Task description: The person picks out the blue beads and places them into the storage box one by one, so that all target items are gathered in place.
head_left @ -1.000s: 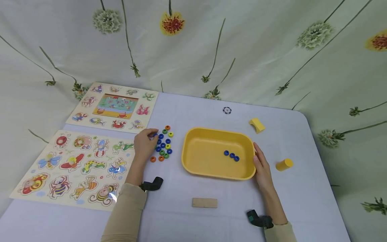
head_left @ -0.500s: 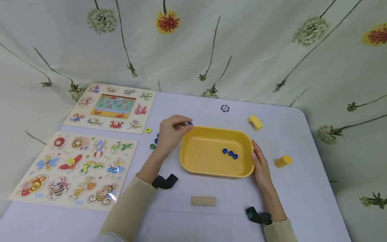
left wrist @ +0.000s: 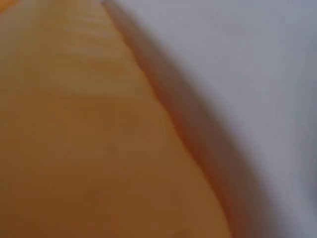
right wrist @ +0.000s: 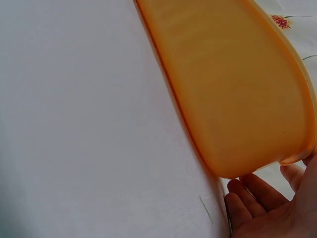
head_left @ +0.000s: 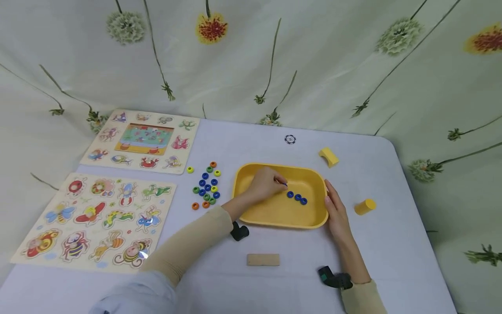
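Note:
Over the yellow tray (head_left: 251, 214), my left hand (head_left: 266, 184) pinches a blue bead (head_left: 285, 184) mostly covered by its fingertips. Just right of those fingertips, three blue beads (head_left: 298, 197) lie in a slanting row on the tray floor. My right hand (head_left: 338, 213) rests against the tray's right end, and its fingers (right wrist: 263, 191) touch the outer wall in the right wrist view. A blurred yellow-orange surface, apparently the tray wall (left wrist: 99, 158), fills much of the left wrist view; no left fingers show there.
Loose beads (head_left: 208, 187) in blue, green, yellow and orange lie left of the tray. Two picture puzzle boards (head_left: 168, 205) cover the table's left. A wooden block (head_left: 263, 260) lies in front; a yellow arch (head_left: 328, 157), yellow cylinder (head_left: 365, 206) and chip (head_left: 290, 139) sit beyond and right.
My left hand has carried a blue bead from the loose beads rightward over the tray rim, down beside the three blue beads. My right hand stays at the tray's right end.

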{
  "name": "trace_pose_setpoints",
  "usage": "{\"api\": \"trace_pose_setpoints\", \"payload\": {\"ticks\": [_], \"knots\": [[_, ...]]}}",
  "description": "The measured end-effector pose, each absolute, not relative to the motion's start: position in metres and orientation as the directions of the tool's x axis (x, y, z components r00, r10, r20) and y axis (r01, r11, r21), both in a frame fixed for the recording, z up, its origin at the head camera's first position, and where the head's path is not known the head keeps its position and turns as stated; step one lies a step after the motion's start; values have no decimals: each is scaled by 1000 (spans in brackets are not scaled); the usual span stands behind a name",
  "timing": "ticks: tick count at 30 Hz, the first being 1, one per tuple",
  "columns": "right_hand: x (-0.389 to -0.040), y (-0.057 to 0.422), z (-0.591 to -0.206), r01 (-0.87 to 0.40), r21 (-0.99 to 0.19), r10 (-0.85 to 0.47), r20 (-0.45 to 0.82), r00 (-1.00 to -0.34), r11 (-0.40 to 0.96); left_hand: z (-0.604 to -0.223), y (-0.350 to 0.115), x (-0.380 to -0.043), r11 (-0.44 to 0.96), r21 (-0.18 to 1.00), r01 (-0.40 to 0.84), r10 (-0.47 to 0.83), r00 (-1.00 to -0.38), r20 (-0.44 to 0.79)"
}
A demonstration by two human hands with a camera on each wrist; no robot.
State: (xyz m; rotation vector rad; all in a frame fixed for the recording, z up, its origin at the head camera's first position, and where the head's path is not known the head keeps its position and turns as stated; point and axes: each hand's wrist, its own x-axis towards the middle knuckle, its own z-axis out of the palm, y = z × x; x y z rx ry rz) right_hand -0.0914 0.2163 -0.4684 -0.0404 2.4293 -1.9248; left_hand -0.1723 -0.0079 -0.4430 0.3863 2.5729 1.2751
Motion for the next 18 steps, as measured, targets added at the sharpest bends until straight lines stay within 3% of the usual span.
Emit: {"api": "trace_pose_setpoints", "payload": {"ticks": [9, 15, 18], "knots": [[-86, 208, -450, 4, -973, -27, -11, -1000, 230, -447, -2, -169, 670, 674, 313, 437, -899, -17], [-85, 207, -453, 7, -973, -26, -14, -1000, 230, -427, -18, -152, 622, 741, 252, 320, -946, 53], [-84, 206, -453, 13, -970, -32, -21, -999, 244, -409, -39, -140, 551, 787, 280, 220, -958, 187]]}}
